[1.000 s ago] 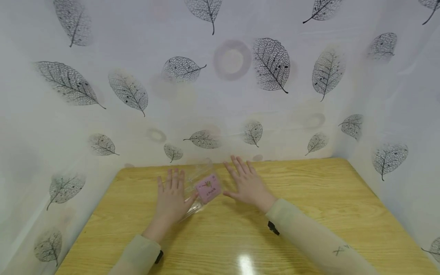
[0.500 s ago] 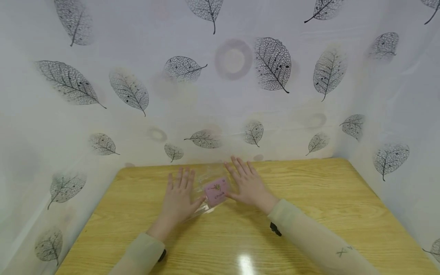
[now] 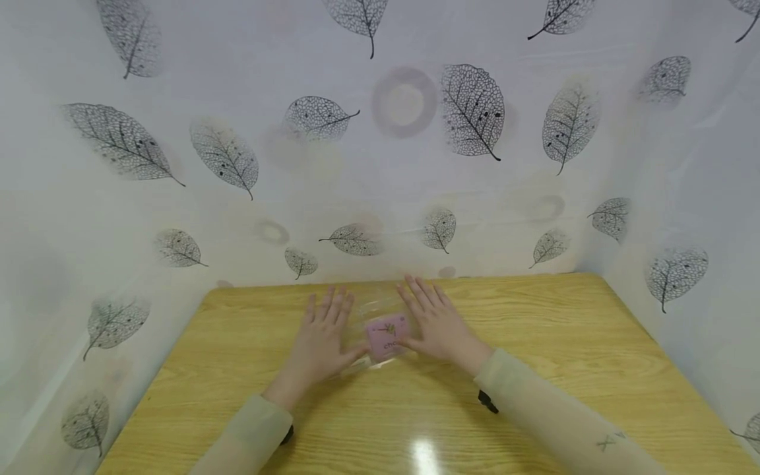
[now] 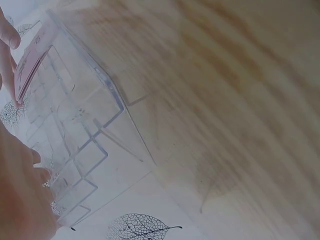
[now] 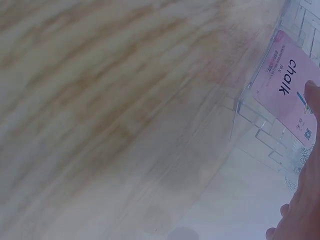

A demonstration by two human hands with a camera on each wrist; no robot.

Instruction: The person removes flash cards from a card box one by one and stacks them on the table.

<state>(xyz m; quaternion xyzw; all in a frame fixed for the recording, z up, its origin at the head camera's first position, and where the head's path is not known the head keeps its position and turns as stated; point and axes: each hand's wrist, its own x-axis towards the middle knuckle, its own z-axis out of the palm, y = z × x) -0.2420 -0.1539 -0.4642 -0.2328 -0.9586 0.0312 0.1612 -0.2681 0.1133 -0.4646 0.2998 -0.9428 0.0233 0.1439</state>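
Note:
A pink card [image 3: 386, 334] printed with the word "chalk" lies on a clear plastic organizer [image 3: 377, 305] near the table's back edge. Stepped, see-through dividers of the organizer [image 4: 75, 115] show in the left wrist view. Along its left side lies my left hand [image 3: 323, 340], fingers straight and thumb reaching toward the card. My right hand [image 3: 444, 330] is on the other side, its fingers stretched forward. In the right wrist view its thumb [image 5: 312, 97] overlaps the face of the card [image 5: 282, 82]. Neither hand curls round anything.
The wood-grain table [image 3: 534, 343] meets a pale leaf-printed sheet [image 3: 392, 165] right behind the organizer. More of this sheet rises at the left and right sides. A dark wrist device [image 3: 488, 401] shows under the right sleeve.
The organizer and card have slid right and slightly toward me, turning a little straighter. My left hand moved right along with them; the right hand shifted slightly right and back.

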